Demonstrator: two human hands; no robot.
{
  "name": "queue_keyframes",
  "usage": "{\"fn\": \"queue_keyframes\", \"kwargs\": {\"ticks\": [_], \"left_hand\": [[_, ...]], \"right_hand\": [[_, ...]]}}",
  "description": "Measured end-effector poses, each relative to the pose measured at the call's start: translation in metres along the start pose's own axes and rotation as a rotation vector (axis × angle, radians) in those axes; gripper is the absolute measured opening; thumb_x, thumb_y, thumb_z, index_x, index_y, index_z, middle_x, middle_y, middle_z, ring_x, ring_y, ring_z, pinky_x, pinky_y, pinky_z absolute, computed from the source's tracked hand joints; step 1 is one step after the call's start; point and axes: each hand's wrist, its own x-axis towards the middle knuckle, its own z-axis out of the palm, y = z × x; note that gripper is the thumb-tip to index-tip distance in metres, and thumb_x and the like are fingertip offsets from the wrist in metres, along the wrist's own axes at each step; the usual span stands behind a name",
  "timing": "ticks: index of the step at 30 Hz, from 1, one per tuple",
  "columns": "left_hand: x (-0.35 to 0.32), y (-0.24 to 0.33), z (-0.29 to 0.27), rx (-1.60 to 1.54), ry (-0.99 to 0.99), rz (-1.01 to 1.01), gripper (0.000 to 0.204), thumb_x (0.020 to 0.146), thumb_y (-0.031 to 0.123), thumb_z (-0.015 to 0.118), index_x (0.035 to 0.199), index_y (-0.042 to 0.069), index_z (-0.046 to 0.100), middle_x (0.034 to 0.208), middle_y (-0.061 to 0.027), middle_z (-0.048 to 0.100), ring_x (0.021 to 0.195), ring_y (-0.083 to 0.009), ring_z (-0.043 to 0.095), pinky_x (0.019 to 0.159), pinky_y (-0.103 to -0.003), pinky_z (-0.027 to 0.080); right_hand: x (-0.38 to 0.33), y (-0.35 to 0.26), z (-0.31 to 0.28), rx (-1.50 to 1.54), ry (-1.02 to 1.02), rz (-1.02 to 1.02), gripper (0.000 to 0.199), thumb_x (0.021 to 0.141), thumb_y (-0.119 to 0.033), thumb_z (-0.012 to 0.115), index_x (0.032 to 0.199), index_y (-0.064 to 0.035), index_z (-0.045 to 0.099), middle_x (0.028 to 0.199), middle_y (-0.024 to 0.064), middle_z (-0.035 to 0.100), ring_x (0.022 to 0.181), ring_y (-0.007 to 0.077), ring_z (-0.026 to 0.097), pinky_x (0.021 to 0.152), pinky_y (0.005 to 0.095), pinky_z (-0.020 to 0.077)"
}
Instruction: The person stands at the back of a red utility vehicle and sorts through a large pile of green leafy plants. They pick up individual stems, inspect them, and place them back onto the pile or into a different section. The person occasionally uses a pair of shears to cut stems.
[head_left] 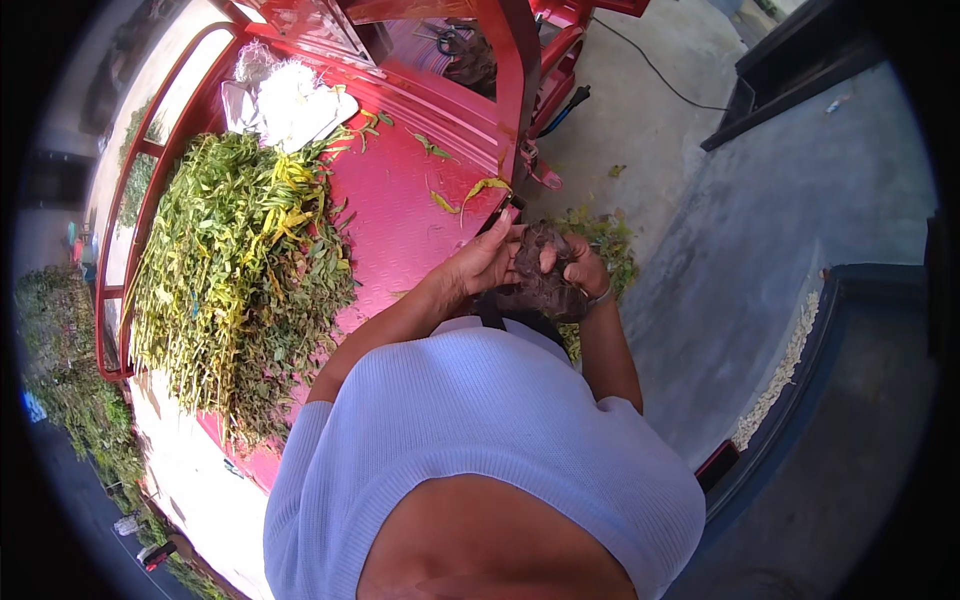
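Note:
In front of my waist, both hands are at a dark brown, crumpled, soft-looking bundle [545, 275]; whether it is cloth or thin plastic I cannot tell. My right hand [590, 268], with a band at the wrist, is closed round its right side. From the left, my left hand [485, 262] meets the bundle, its thumb pointing up and its other fingers curled against the brown material, partly hidden. Left of my arms, a big heap of cut leafy stems [235, 280], green and yellowing, lies on a red metal cargo bed [400, 200].
White crumpled sacking [295, 100] lies at the bed's far corner, by a red side rail [130, 225]. A red upright post [512, 70] rises ahead. More leafy stems [605, 240] are on the floor beyond my right hand. A dark cable [655, 75] crosses the concrete.

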Motion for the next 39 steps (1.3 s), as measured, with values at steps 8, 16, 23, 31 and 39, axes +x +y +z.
{"fn": "queue_keyframes", "kwargs": {"ticks": [8, 16, 23, 31, 39], "left_hand": [[-0.033, -0.002, -0.013, -0.107, -0.01, 0.473, 0.011, 0.089, 0.019, 0.055, 0.095, 0.01, 0.054, 0.082, 0.0015, 0.056, 0.078, -0.0117, 0.056, 0.071, -0.028, 0.049], [-0.072, -0.007, -0.025, -0.189, 0.018, 0.655, 0.018, 0.09, 0.024, 0.052, 0.082, 0.008, 0.053, 0.087, -0.0028, 0.056, 0.088, -0.0163, 0.056, 0.088, -0.036, 0.047], [-0.106, 0.007, -0.022, -0.39, 0.006, 0.808, 0.015, 0.093, 0.016, 0.046, 0.079, 0.01, 0.046, 0.062, 0.0029, 0.037, 0.052, -0.0071, 0.033, 0.06, -0.026, 0.039], [-0.152, 0.019, -0.053, -0.351, 0.089, 0.895, 0.015, 0.094, 0.016, 0.044, 0.082, 0.008, 0.049, 0.056, 0.0037, 0.034, 0.043, -0.006, 0.022, 0.042, -0.021, 0.022], [-0.189, 0.022, -0.037, -0.131, 0.298, 1.006, 0.01, 0.091, 0.014, 0.049, 0.083, 0.008, 0.05, 0.051, 0.0049, 0.03, 0.041, -0.0047, 0.021, 0.039, -0.02, 0.018]], "right_hand": [[-0.06, -0.013, -0.005, -0.122, 0.135, 0.089, 0.049, 0.063, -0.023, 0.079, 0.102, -0.0004, 0.059, 0.095, 0.0043, 0.061, 0.091, 0.0133, 0.058, 0.086, 0.0282, 0.0443], [-0.052, -0.02, -0.01, -0.657, 0.324, 0.305, 0.03, 0.07, -0.006, 0.066, 0.098, 0.0, 0.06, 0.09, 0.0006, 0.059, 0.085, 0.0092, 0.055, 0.078, 0.026, 0.0448], [-0.038, 0.002, -0.037, -0.806, 0.465, 0.1, 0.021, 0.069, 0.002, 0.059, 0.09, 0.0024, 0.058, 0.084, 0.0028, 0.06, 0.078, 0.0121, 0.055, 0.073, 0.0273, 0.0452], [-0.035, 0.015, -0.049, -1.502, 0.716, -0.13, 0.02, 0.063, 0.003, 0.055, 0.083, 0.0026, 0.052, 0.077, 0.0188, 0.053, 0.071, 0.0387, 0.053, 0.064, 0.0395, 0.0446], [-0.009, 0.01, -0.042, -1.7, 0.876, -0.3, 0.023, 0.063, 0.004, 0.051, 0.086, 0.0, 0.054, 0.08, 0.0197, 0.055, 0.074, 0.0408, 0.053, 0.063, 0.0455, 0.0437]]}}
